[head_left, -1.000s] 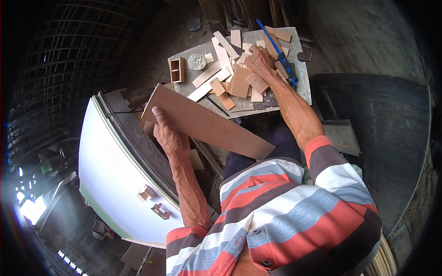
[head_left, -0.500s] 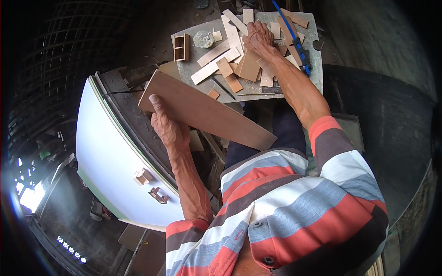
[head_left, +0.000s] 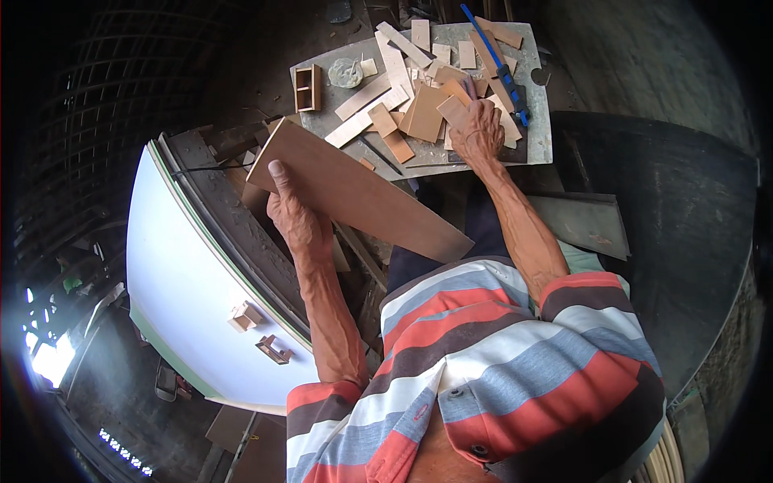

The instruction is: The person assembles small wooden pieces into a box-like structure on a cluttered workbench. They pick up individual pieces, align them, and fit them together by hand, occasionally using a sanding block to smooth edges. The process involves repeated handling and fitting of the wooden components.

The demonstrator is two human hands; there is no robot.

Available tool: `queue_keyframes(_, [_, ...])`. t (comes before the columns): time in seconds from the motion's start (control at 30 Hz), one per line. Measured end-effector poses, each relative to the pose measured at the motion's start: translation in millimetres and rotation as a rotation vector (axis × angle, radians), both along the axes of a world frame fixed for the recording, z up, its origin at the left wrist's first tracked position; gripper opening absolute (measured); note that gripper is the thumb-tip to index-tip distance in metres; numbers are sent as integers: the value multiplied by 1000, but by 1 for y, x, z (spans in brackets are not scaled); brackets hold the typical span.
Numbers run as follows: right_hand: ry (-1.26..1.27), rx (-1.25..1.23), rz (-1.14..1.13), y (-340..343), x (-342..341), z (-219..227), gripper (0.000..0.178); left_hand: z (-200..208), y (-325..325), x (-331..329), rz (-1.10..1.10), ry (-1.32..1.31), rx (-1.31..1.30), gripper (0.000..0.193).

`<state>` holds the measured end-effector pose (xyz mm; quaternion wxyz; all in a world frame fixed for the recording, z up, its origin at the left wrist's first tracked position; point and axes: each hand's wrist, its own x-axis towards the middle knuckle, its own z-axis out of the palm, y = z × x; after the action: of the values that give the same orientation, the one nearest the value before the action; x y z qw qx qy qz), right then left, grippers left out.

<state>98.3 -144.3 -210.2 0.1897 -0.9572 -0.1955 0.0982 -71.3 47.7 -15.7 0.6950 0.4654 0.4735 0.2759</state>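
Note:
My left hand [head_left: 298,217] grips the left end of a long, flat brown wooden board [head_left: 370,197], thumb on its upper face and fingers beneath. The board slants in front of my body, its right end near my shirt. My right hand [head_left: 481,133] is over the pile on the table, fingers curled down beside a small light wood piece [head_left: 453,111]. Whatever its fingers close on is hidden. Several thin wood strips [head_left: 361,115] and small panels [head_left: 425,113] lie in the pile. A blue caliper [head_left: 509,84] rests to the right.
The grey table [head_left: 314,121] also bears a small open wooden box [head_left: 307,89] and a clear plastic tub [head_left: 346,73]. A dark slim tool [head_left: 380,154] lies at the near edge. Two small wooden assemblies, one pale [head_left: 244,316] and one brown [head_left: 274,349], stand on a white panel [head_left: 193,282] at left.
My right hand has come back toward me from the far side of the pile to its near right part. The left hand still holds the board, barely moved. The view has shifted slightly.

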Motion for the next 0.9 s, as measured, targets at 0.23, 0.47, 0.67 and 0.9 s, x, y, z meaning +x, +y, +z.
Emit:
queue_keyframes(0.23, [-9, 1, 15, 3, -3, 1, 48, 6, -3, -1, -8, -10, 35, 59])
queue_keyframes(0.47, [-130, 334, 139, 27, 22, -30, 39, 7, -3, -9, 1, -10, 23, 59])
queue_keyframes(0.67, [158, 328, 15, -5, 10, 5, 17, 14, 6, -24, 78, -22, 34, 55])
queue_keyframes(0.9, [193, 197, 339, 19, -75, -19, 13, 7, 15, -39, 112, 6, 17, 55])
